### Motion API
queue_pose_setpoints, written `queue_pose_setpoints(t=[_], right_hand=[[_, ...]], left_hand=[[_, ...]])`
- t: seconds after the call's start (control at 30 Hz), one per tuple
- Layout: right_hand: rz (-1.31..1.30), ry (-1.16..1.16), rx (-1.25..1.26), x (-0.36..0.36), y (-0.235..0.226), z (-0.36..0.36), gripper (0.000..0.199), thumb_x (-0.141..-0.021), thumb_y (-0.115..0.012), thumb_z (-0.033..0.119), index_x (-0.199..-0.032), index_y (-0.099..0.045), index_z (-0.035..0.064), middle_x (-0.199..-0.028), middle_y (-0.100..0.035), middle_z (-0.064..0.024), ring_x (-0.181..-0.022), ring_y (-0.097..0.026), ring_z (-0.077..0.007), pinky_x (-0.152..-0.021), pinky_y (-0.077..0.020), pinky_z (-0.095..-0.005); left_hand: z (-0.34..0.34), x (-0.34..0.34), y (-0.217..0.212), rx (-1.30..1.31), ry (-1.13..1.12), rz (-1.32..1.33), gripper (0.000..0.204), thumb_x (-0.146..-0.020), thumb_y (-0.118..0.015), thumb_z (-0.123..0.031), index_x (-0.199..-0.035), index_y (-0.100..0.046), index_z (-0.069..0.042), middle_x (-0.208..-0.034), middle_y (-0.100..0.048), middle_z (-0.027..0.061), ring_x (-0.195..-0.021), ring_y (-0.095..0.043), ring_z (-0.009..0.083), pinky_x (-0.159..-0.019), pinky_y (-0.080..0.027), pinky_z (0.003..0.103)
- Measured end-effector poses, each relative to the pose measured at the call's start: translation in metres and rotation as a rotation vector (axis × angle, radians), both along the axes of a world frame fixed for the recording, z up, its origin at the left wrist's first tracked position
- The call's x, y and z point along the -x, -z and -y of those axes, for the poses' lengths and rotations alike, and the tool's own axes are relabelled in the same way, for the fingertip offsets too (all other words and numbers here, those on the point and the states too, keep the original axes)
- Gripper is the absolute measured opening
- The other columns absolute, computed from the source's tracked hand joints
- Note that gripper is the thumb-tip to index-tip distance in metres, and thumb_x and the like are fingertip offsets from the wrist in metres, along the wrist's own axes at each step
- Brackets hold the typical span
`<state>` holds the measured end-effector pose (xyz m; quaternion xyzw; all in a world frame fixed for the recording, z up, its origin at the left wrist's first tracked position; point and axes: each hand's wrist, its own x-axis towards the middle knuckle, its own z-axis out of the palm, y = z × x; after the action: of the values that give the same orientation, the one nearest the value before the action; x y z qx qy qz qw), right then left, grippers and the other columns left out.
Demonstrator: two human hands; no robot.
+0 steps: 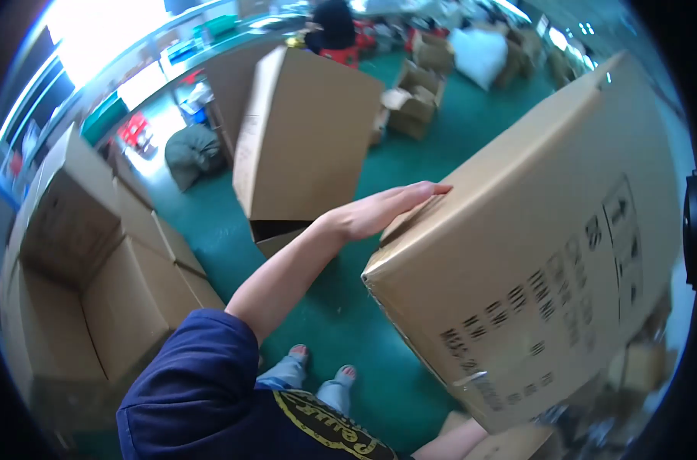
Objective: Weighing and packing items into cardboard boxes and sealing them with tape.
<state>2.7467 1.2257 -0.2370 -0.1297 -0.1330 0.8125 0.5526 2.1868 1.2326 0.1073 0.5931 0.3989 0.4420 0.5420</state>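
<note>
Box: large brown corrugated cardboard box (532, 253) with black printed markings on its side, tilted, raised above the green floor (348, 322), filling the right of the view.
Left hand (383, 211): flat on the box's upper left edge, fingers (425, 190) stretched out and open, pressing, not curled.
Right hand: only a forearm shows under the box at the bottom edge; fingers hidden, state cannot be told.
Nearby: tall upright brown cardboard box (302, 138) ahead; open empty brown cardboard box (80, 268) at left.
</note>
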Motion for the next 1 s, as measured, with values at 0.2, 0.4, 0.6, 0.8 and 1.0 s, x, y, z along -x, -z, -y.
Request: queue_pose_setpoints(t=[0.2, 0.4, 0.6, 0.8, 1.0], right_hand=[[0.121, -0.041, -0.315, 0.063, -0.206, -0.207, 0.063, -0.094, -0.048, 0.054, -0.135, -0.046, 0.0063, -0.139, -0.047, -0.0125, -0.128, -0.043, -0.0287, -0.109, -0.0324, -0.0455], [0.157, 0.097, -0.558, 0.257, -0.364, -0.254, 0.070, -0.093, -0.050, 0.054, -0.140, -0.043, 0.0037, -0.146, -0.043, -0.0157, -0.133, -0.039, -0.0327, -0.112, -0.0294, -0.0492], [0.088, 0.093, -0.514, 0.512, -0.499, -0.206, 0.072, -0.091, -0.060, 0.045, -0.142, -0.038, -0.0004, -0.147, -0.040, -0.0170, -0.135, -0.037, -0.0344, -0.112, -0.0279, -0.0540], [0.144, 0.116, -0.668, 0.665, -0.540, -0.181, 0.069, -0.093, -0.056, 0.046, -0.142, -0.039, 0.0011, -0.146, -0.042, -0.0168, -0.134, -0.039, -0.0323, -0.112, -0.0289, -0.0522], [0.108, 0.066, -0.756, 0.815, -0.554, -0.119, 0.075, -0.089, -0.054, 0.056, -0.143, -0.040, 0.0057, -0.144, -0.043, -0.0184, -0.135, -0.037, -0.0351, -0.111, -0.0249, -0.0594]], left_hand=[[0.052, 0.023, -0.069, -0.120, -0.372, 0.028, 0.086, -0.093, -0.034, -0.070, -0.145, -0.035, -0.002, -0.140, -0.045, 0.0149, -0.133, -0.039, 0.0227, -0.111, -0.030, 0.038], [0.097, 0.100, -0.125, -0.723, -0.828, 0.239, 0.087, -0.082, -0.076, -0.043, -0.142, -0.034, 0.005, -0.120, -0.058, 0.0192, -0.112, -0.057, 0.0242, -0.096, -0.046, 0.036], [0.178, 0.241, -0.229, -0.936, -1.149, -0.072, 0.083, -0.083, -0.070, -0.053, -0.141, -0.041, -0.001, -0.120, -0.062, 0.0199, -0.109, -0.062, 0.0284, -0.092, -0.050, 0.037], [0.220, 0.318, -0.229, -1.132, -1.333, -0.202, 0.076, -0.089, -0.060, -0.054, -0.146, -0.036, -0.009, -0.135, -0.051, 0.0209, -0.125, -0.049, 0.0336, -0.104, -0.038, 0.037], [0.264, 0.406, -0.246, -1.135, -1.411, -0.362, 0.076, -0.093, -0.055, -0.055, -0.143, -0.038, -0.001, -0.140, -0.048, 0.0230, -0.129, -0.047, 0.0320, -0.108, -0.036, 0.037]])
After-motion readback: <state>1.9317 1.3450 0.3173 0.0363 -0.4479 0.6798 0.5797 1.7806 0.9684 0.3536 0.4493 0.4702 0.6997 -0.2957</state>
